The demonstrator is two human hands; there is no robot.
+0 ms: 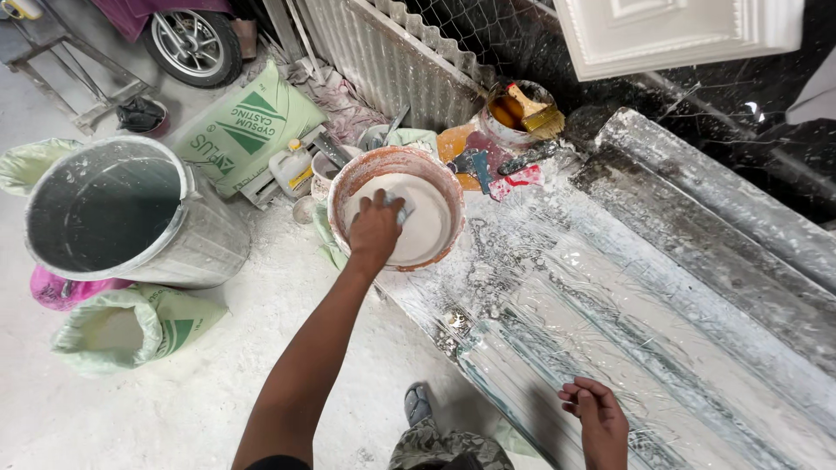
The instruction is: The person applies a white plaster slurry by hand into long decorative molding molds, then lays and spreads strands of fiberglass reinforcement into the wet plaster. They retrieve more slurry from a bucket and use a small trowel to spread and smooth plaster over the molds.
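So on the far left sat a big grey metal drum (pixel 122 213), with a pale green sack (pixel 131 326) slumped on the dusty white floor just near of it and another green sack (pixel 248 122) leaning farther back beside a small white jug (pixel 290 167). Moving right, the left hand (pixel 376 228) was reaching down into the orange-rimmed bowl (pixel 359 178) of white plaster, grip curled shut around a small pale blue scoop-like thing (pixel 404 209) right at the plaster's surface; couldn't tell exactly what it was. The bowl stood at the left end of the long counter (pixel 662 296), which was smeared all over with wet white plaster. Beyond the bowl was a small pot (pixel 514 109) with a wide brush (pixel 535 111) standing in it. Over at the near right, the right hand (pixel 596 416) rested on the counter's near edge, fingers loosely curled, holding nothing.
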